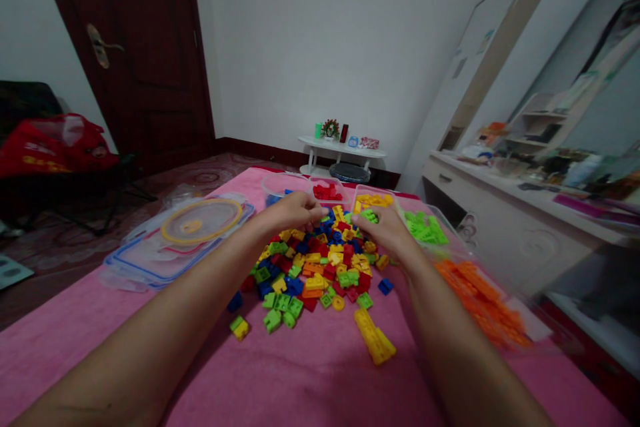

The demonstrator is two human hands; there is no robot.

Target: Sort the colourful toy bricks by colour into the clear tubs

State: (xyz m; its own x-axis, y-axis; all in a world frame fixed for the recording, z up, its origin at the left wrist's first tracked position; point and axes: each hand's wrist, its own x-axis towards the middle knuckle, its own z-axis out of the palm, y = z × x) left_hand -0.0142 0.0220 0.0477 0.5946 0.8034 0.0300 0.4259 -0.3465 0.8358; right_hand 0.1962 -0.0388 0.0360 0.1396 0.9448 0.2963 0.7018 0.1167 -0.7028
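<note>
A heap of small plastic building bricks [315, 260] in yellow, green, blue and red lies on a pink cloth [300, 373]. My left hand [299, 210] is at the heap's far left side, fingers curled together, next to blue bricks; whatever they pinch is hidden. On the far right side of the heap, my right hand [384, 227] closes its thumb and fingers around a light green brick [369, 215]. Closer to me, a joined yellow brick piece [373, 337] and a green-and-yellow pair of bricks [239, 327] lie apart from the heap.
Behind the heap stand clear containers of red bricks [327, 192] and yellow bricks [374, 201], plus a round tub [285, 183] with blue ones. Green bricks [425, 227] and orange bricks [483, 303] fill containers at right. Stacked lids [145, 273] lie left.
</note>
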